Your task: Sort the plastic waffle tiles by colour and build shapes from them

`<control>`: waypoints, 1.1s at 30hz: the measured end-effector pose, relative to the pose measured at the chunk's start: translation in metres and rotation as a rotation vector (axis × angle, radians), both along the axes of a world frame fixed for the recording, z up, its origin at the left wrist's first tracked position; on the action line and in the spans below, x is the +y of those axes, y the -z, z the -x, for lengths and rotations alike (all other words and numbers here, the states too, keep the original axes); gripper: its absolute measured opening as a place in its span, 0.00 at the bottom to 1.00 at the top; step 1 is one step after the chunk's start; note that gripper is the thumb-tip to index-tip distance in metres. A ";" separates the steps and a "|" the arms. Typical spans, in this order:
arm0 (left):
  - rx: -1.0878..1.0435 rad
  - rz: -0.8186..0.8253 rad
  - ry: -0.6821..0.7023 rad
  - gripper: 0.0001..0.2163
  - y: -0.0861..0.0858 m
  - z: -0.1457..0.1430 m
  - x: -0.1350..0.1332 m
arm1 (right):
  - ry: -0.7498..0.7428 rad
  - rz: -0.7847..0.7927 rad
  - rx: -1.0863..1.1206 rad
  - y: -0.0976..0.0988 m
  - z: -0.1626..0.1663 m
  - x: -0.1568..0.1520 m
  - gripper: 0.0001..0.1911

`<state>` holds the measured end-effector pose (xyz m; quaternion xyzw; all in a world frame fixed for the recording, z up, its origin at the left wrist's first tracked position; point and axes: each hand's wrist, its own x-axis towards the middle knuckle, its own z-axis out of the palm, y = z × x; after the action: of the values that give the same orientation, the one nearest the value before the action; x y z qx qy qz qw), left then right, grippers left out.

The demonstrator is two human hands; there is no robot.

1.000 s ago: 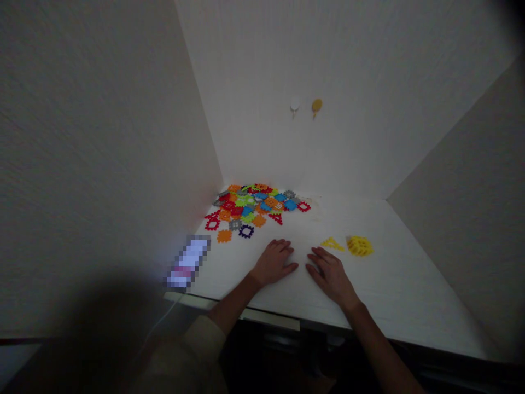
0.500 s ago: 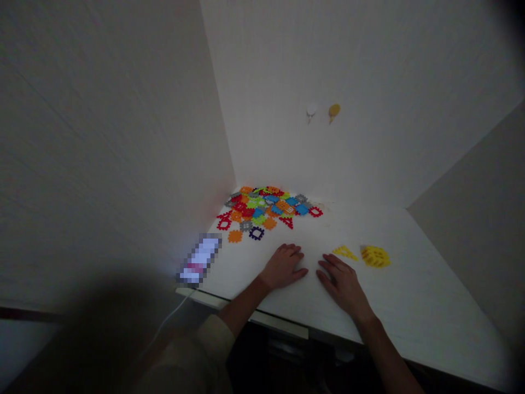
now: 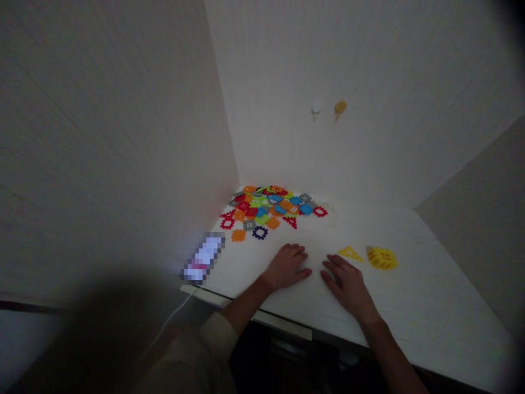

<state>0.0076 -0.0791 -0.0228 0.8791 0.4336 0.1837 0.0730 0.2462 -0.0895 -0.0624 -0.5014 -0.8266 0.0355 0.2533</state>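
My left hand (image 3: 288, 266) lies palm down on the white table (image 3: 311, 306), its thumb stretched toward the right and nothing held. Beside it, a short gap apart, my right hand (image 3: 346, 283) also rests flat with its fingers extended. Just beyond the right fingers lies a yellow triangular toothed building piece (image 3: 350, 253). Further right sits a yellow block of toothed pieces (image 3: 382, 258), either stacked or joined; I cannot tell which. A heap of colourful interlocking building pieces (image 3: 262, 210), squares and triangles in red, orange, blue, green and grey, spreads beyond my left hand.
A lit phone (image 3: 204, 257), its screen blurred, lies at the table's left edge with a white cable (image 3: 170, 317) hanging from it. Walls enclose the table at the left, back and right. A white hook (image 3: 315, 108) and a yellow hook (image 3: 340, 107) are on the back wall.
The whole view has shifted slightly, so everything sits a little further right. Both hands keep the same flat pose, and the pieces have not moved on the table.
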 end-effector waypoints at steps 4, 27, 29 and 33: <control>-0.009 0.000 0.000 0.22 0.000 0.000 0.000 | 0.003 -0.002 -0.007 0.002 0.000 0.000 0.20; 0.003 0.006 -0.004 0.21 -0.002 -0.001 0.000 | 0.017 0.008 -0.059 -0.001 0.002 -0.003 0.20; -0.001 0.017 0.002 0.21 -0.003 0.000 0.001 | 0.026 0.008 -0.066 -0.002 0.003 -0.004 0.20; -0.040 0.052 0.020 0.23 -0.011 0.004 0.010 | 0.026 0.002 -0.058 -0.006 0.005 -0.006 0.20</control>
<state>0.0032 -0.0693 -0.0123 0.8774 0.4279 0.1892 0.1065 0.2415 -0.0955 -0.0561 -0.5132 -0.8268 0.0187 0.2293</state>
